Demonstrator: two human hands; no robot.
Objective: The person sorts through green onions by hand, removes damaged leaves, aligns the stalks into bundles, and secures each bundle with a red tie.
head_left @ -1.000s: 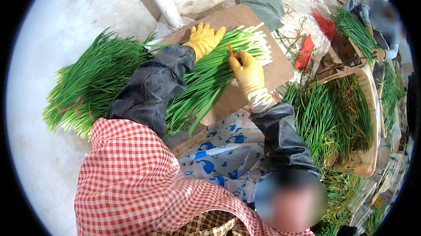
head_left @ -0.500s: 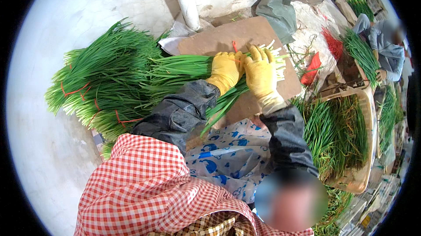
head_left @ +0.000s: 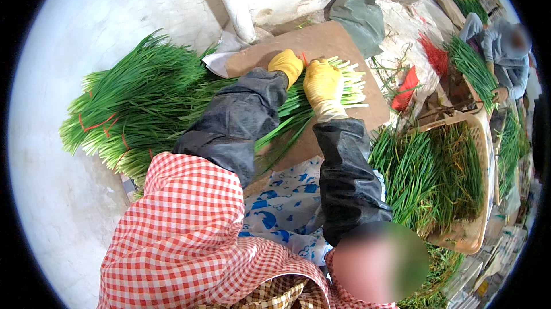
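Observation:
A bunch of garlic chives point(head_left: 351, 82) lies across a brown board point(head_left: 367, 93), its pale cut stems pointing right and its green leaves trailing left. My right hand point(head_left: 322, 86), in a yellow glove, is closed over the bunch just behind the stem ends. At the bunch's far edge my left hand point(head_left: 287, 65), gloved too, is curled closed; what its fingers pinch is hidden. A red tie point(head_left: 304, 57) sticks up between the two hands. Left of the board, several bunches of chives point(head_left: 143, 88) bound with red ties are heaped together.
A tan plastic basket point(head_left: 481, 182) of loose chives stands at my right. Red strips point(head_left: 433, 53) and a red piece point(head_left: 405, 88) lie on white sacking point(head_left: 396, 22). Behind the board are a green-grey bag point(head_left: 359, 13) and a white pipe point(head_left: 232, 2). A co-worker point(head_left: 508, 62) handles chives at far right.
My left hand has shifted from on top of the bunch to its far edge. My right hand has moved slightly left and turned into a fist-like grip over the stems.

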